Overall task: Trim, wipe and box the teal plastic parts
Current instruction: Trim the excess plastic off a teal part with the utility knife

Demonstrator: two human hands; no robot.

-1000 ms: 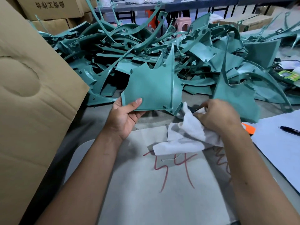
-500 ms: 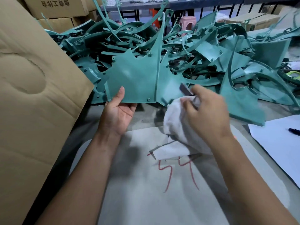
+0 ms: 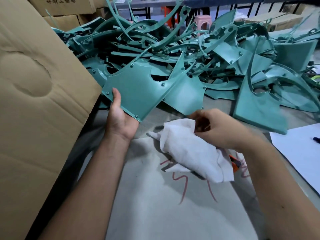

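My left hand (image 3: 121, 116) grips a flat teal plastic panel (image 3: 138, 90) by its lower left corner, thumb on top, holding it tilted above the table. My right hand (image 3: 223, 130) holds a white cloth (image 3: 188, 151) bunched under its fingers, just below and right of the panel, apart from it. An orange-handled tool (image 3: 234, 163) peeks out from under the cloth; I cannot tell whether the hand holds it. A big heap of teal parts (image 3: 190, 54) fills the table behind.
A tall cardboard box flap (image 3: 34, 101) stands at the left. A grey sheet with red marks (image 3: 173, 196) lies under my arms. White paper (image 3: 297, 153) with a pen (image 3: 316, 139) lies at the right. More cartons (image 3: 65, 7) stand at the back left.
My left hand has tipped the teal panel down and flatter, turning it clockwise. My right hand with the cloth has dropped away from the panel's edge toward the table.
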